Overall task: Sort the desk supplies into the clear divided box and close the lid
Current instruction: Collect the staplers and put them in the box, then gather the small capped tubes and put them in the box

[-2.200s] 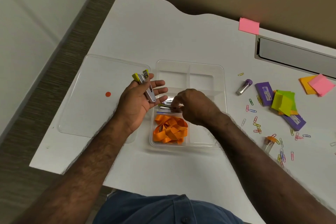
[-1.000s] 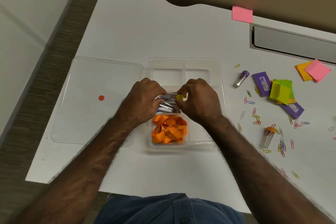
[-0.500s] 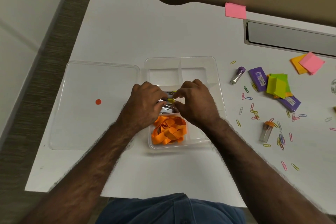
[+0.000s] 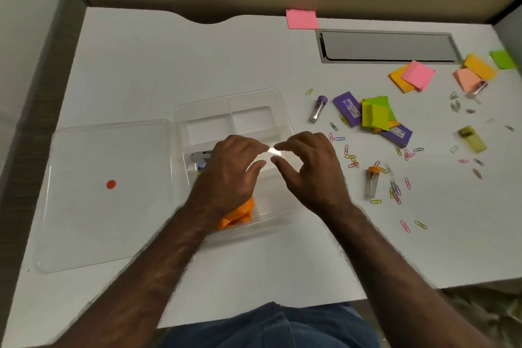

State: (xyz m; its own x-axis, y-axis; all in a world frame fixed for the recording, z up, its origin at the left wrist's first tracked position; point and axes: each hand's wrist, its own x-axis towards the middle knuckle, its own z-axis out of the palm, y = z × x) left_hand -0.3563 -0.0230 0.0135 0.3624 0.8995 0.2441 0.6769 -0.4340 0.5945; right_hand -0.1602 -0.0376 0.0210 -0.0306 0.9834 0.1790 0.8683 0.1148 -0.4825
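1. The clear divided box (image 4: 278,106) sits at the middle of the counter (image 4: 169,65), and its lid (image 4: 113,150) lies flat just beside it at 9 o'clock.
2. Both hands hover over the box: the left hand (image 4: 230,175) and right hand (image 4: 309,169) hold nothing, with loosely curled fingers and fingertips nearly meeting.
3. Judged from this, one placing step is finished. A small stapler (image 4: 201,156) lies in the middle-left compartment and orange bands (image 4: 238,215) in the near-left one.
4. Much is still unsorted at 3 o'clock of the box: paper clips (image 4: 351,157), sticky notes (image 4: 377,114), purple packets (image 4: 348,107) and two small vials (image 4: 318,108).
5. The next move likely calls for the right hand to reach toward 3 o'clock and gather one kind of item. The two far compartments look vacant.
6. The left hand hides most of the stapler compartment and part of the bands. The box's dividers are faint, and a yellowish object (image 4: 473,138) far to 3 o'clock is too blurred to name.
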